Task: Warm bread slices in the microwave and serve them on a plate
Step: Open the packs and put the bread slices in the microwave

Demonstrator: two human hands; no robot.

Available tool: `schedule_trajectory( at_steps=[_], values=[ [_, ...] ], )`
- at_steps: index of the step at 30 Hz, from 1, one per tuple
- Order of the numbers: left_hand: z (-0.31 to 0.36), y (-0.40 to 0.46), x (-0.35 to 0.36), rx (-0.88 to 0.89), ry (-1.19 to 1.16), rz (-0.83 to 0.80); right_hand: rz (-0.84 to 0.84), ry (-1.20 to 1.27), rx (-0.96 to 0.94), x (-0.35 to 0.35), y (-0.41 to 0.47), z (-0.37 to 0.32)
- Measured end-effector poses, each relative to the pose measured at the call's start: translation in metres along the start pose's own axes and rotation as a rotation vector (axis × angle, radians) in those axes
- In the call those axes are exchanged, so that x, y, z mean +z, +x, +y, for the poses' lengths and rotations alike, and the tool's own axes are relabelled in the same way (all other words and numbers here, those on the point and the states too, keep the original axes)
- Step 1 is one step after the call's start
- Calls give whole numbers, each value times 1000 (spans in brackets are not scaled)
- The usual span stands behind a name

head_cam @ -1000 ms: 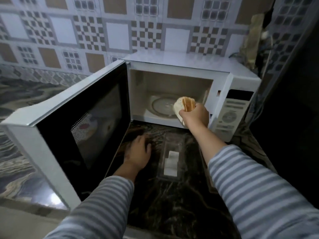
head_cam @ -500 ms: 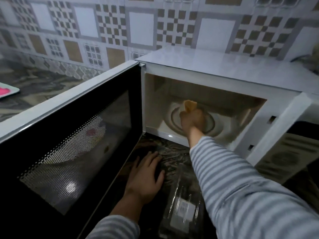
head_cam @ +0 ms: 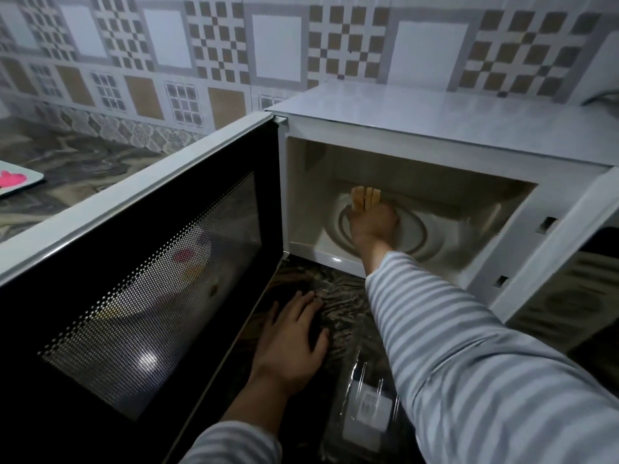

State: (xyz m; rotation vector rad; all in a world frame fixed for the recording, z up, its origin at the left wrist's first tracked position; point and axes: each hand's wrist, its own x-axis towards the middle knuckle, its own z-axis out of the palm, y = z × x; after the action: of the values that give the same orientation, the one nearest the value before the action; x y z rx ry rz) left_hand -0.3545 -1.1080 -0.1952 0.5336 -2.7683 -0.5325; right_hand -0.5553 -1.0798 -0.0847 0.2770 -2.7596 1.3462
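- Right hand grips tan toasted bread slices inside the white open-doored microwave, over its round glass turntable.
- Left hand, fingers spread, rests flat on the dark marbled desk at 6 o'clock.

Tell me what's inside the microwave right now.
Inside the microwave, the right hand holds bread slices upright over the glass turntable. The hand covers the lower part of the slices, so whether they touch the turntable can't be seen.

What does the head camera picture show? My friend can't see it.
A person's right hand holds bread slices inside an open white microwave, over its glass turntable. Their left hand rests flat on the dark counter beside the open door.
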Motion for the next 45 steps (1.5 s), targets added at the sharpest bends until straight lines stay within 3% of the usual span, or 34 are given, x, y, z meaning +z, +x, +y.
schedule_trajectory(
  at_steps=[8,15,24,27,32,36,45],
  values=[
    [5,-2,-6,1,-29,-20,144,-39,123,-45,-37,9],
    [4,-55,-19,31,-53,-17,23,-109,19,-110,-151,61],
    [34,-164,-37,44,-28,111,133,-276,-240,-150,-293,125],
    [57,-183,-35,212,-14,190,202,-333,-277,-164,-315,148],
    [105,-178,-22,526,-244,52,219,-431,-225,-181,-325,181],
    [133,-164,-3,518,-341,-90,135,-468,-302,-193,-321,202],
    [153,-137,28,473,-273,-141,116,-450,-569,-201,-304,230]
  ],
)
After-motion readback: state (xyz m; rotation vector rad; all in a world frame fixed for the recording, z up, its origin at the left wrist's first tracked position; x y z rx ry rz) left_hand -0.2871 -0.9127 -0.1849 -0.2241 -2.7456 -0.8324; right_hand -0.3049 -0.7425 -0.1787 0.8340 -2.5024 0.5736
